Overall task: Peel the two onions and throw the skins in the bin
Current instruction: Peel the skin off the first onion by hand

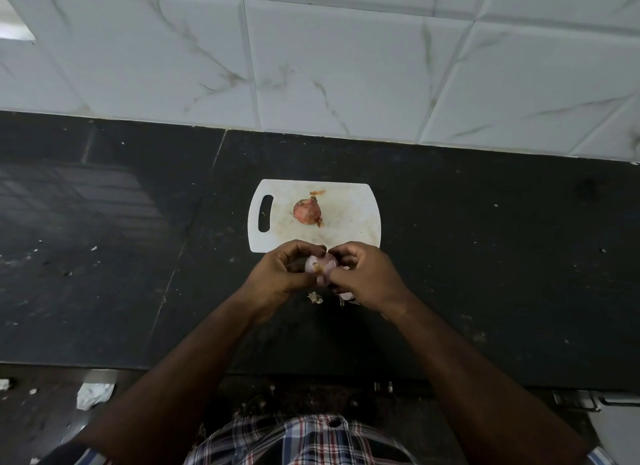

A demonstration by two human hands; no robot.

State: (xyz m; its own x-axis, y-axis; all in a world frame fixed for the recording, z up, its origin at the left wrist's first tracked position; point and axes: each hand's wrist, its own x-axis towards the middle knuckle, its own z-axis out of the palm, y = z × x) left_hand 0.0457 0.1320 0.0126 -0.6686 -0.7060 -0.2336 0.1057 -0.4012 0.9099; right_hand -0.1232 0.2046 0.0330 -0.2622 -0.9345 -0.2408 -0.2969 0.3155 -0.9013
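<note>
Both forearms reach forward, converging. Left hand (280, 274) curled, cupping the onion (320, 265) from the left. Right hand (363, 274) just beside it, fingers bent, thumb and fingertips pinching at the onion's right side.

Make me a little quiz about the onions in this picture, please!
1. True or false: the onion on the cutting board has already been peeled.
2. Where are the loose skins lying? A) in a bin B) on the dark counter below the hands C) on the wall tiles
3. Fill in: both hands are working on the ____ onion, held just in front of the board.

Key
1. False: the unpeeled onion keeps its reddish-brown skin.
2. B
3. Pale: the left hand and right hand hold the pale onion, mostly bare of skin.
</note>
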